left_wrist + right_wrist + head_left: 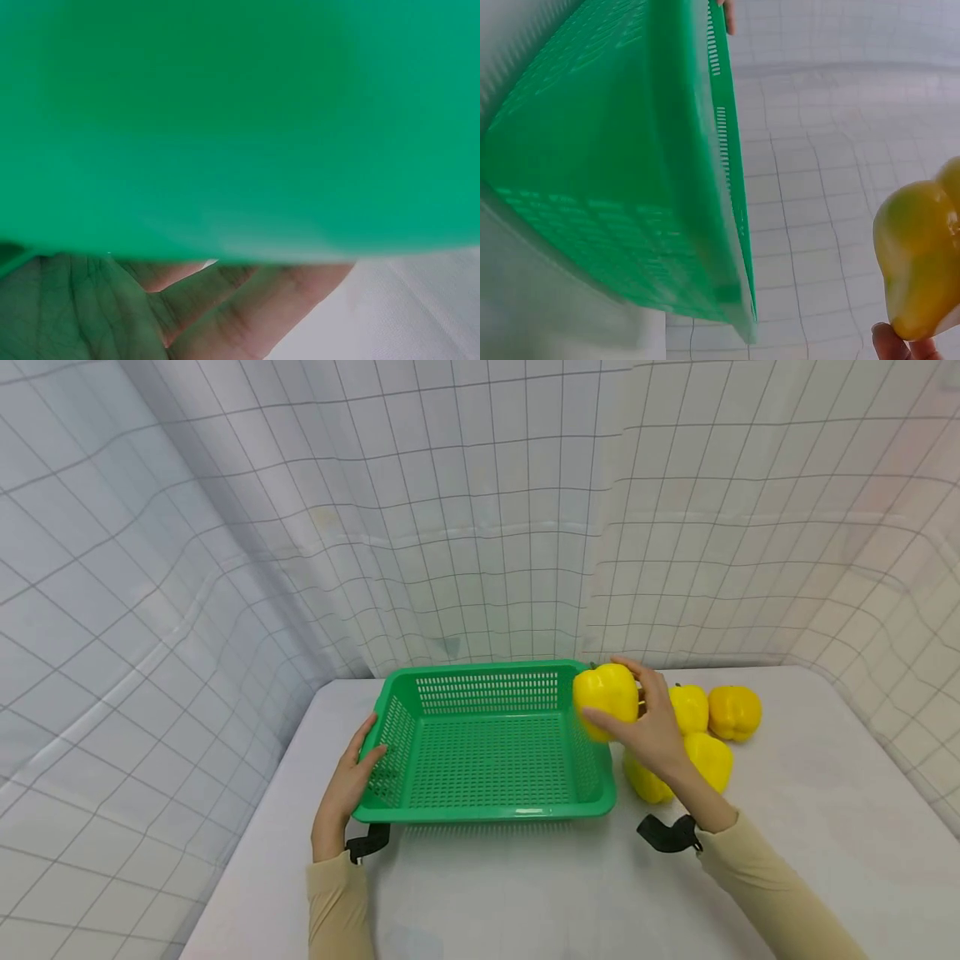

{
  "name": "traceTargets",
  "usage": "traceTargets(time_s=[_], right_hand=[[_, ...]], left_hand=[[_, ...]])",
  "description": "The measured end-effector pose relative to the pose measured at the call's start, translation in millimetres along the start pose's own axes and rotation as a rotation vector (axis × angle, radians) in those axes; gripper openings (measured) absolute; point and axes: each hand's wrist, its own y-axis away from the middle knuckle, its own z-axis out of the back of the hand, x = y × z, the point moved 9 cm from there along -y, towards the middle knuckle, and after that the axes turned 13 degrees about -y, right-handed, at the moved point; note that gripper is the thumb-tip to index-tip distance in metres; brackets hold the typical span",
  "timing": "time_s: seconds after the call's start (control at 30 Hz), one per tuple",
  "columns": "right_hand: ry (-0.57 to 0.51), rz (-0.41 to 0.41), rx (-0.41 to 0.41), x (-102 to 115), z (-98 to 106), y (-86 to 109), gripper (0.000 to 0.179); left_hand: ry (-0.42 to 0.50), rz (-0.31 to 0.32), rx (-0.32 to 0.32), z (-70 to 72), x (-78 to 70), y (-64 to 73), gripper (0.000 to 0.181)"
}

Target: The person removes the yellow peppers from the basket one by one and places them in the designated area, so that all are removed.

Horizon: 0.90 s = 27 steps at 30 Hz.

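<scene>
A green plastic basket (487, 815) with slotted walls stands on the white table, nothing inside it. My left hand (351, 777) grips its left rim, thumb on the inner side and fingers outside. In the left wrist view the green rim (240, 150) fills most of the picture, with the palm and fingers (247, 307) below. Over the basket's right rim, my right hand (651, 727) holds a yellow bell pepper (606, 693) between thumb and fingers. That pepper (919, 255) also shows at the right edge of the right wrist view, fingertips (889, 341) under it.
Several more yellow peppers (735, 712) lie on the table (810, 793) right of the basket, partly hidden behind my right hand. A white curtain (510, 527) with a dark grid surrounds the table at the back and sides.
</scene>
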Motion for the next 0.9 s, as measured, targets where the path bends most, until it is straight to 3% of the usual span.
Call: traceTargets(time_s=[0.13, 0.33, 0.47, 0.7, 0.9], right_hand=[[0.018, -0.037, -0.050, -12.9, 25.7, 9.3, 0.074], [0.046, -0.125, -0.123, -30.5, 58.2, 24.2, 0.075], [0.076, -0.132, -0.175, -41.1, 77.3, 33.1, 0.074], [0.123, -0.133, -0.278, -55.0, 112.3, 47.2, 0.072], [0.140, -0.213, -0.367, -72.2, 141.7, 61.7, 0.075]], left_hand=[[0.002, -0.004, -0.001, -0.4, 1.3, -1.5, 0.059], [-0.007, -0.006, -0.006, -1.2, 20.9, -12.2, 0.059], [-0.028, -0.024, -0.020, -2.0, 29.7, -16.7, 0.059], [-0.036, -0.018, -0.030, -2.4, 31.9, -17.1, 0.059], [-0.031, -0.023, -0.030, -2.0, 31.2, -16.9, 0.058]])
